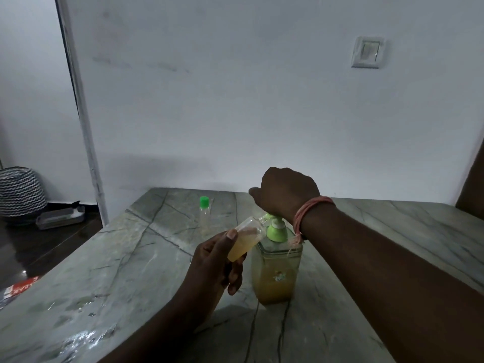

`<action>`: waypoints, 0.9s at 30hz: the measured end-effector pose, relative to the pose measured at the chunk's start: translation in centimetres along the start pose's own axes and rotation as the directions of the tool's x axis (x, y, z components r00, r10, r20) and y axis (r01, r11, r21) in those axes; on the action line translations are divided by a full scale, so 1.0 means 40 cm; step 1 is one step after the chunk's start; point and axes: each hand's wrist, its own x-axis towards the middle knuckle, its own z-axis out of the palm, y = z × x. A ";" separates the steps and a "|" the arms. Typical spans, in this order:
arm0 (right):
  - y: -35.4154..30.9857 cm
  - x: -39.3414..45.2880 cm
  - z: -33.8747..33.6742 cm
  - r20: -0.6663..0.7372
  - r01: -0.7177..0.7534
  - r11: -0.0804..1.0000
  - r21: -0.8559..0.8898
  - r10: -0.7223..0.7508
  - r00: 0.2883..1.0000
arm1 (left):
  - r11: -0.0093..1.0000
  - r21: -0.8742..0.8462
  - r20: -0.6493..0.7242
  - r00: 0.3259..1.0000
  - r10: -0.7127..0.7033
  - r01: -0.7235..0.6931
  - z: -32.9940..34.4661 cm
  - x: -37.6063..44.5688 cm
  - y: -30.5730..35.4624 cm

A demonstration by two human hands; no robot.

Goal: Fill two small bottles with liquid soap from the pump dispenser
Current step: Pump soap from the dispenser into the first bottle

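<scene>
Right now the left hand (217, 260) grasps a small clear bottle (245, 238), thumb on its upper side and fingers wrapped beneath, tilting it so the open neck meets the green spout of the pump dispenser (275, 265), which stands upright on the grey marble table (131, 271). The right hand (284, 195) is curled loosely and pressing down on the pump head, which it mostly hides, with a pink thread band around the wrist. Amber soap already fills about the lower half of the held bottle, so this one looks partly done. A second small bottle (204, 214) with a green cap stands well apart near the far edge of the table; its cap is on and I cannot tell how much it holds. The held bottle looks like thin, light plastic that would dent if squeezed hard, and any soap on its outside would make it slippery, so a grip around the body, as it is held now, seems sensible. The dispenser is heavier and roughly half full, steady enough on its square base, though an off-centre push could tip it; pressing straight down on the pump head seems the safest way to work it
</scene>
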 end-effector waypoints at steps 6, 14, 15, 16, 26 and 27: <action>0.009 -0.014 0.022 0.022 -0.077 0.992 0.101 0.075 0.997 | 1.000 0.000 -0.002 1.000 -0.012 0.012 -0.002 0.002 -0.002; -0.005 -0.007 0.002 -0.006 -0.006 1.000 0.027 0.006 1.000 | 1.000 0.001 -0.005 1.000 -0.023 0.023 0.000 -0.004 0.001; -0.003 -0.012 0.006 -0.008 -0.027 0.997 0.072 0.028 1.000 | 1.000 0.006 -0.005 1.000 -0.018 0.018 -0.001 -0.003 -0.001; 0.000 -0.017 0.009 -0.010 -0.045 0.994 0.101 0.046 0.999 | 1.000 0.010 -0.007 1.000 -0.015 0.015 -0.001 -0.002 -0.002; 0.000 -0.006 0.001 0.011 0.016 0.999 0.028 -0.016 1.000 | 1.000 -0.016 0.011 1.000 -0.015 0.015 0.001 -0.004 0.005; 0.003 -0.007 0.009 0.000 0.002 0.997 0.079 -0.002 1.000 | 1.000 -0.012 0.010 1.000 -0.012 0.012 -0.001 -0.003 0.004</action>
